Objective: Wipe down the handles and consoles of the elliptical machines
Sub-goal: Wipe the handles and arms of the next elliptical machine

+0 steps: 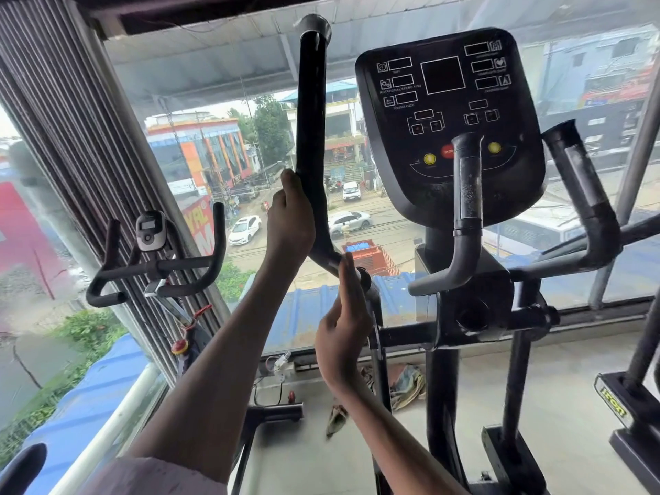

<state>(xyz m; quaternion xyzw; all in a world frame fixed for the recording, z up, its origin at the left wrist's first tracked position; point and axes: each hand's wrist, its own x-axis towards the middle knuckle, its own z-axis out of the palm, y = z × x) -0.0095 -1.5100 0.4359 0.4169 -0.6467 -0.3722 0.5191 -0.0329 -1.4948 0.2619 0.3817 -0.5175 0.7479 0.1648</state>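
The elliptical's tall left moving handle (311,101) is a black curved bar rising to the top of the view. My left hand (290,219) is wrapped around its lower bend. My right hand (343,326) sits just below, fingers straight and pressed against the bar near its joint; no cloth shows in either hand. The black console (446,112) with dark displays, yellow buttons and a red stop button stands to the right. In front of it rises a short fixed grip (466,194), and the right moving handle (578,180) stands further right.
A spin bike's handlebar and small grey display (151,232) stand at the left by the window pillar. Rags (405,385) lie on the floor under the window. Another machine's base (618,405) is at the right edge. Glass windows close off the front.
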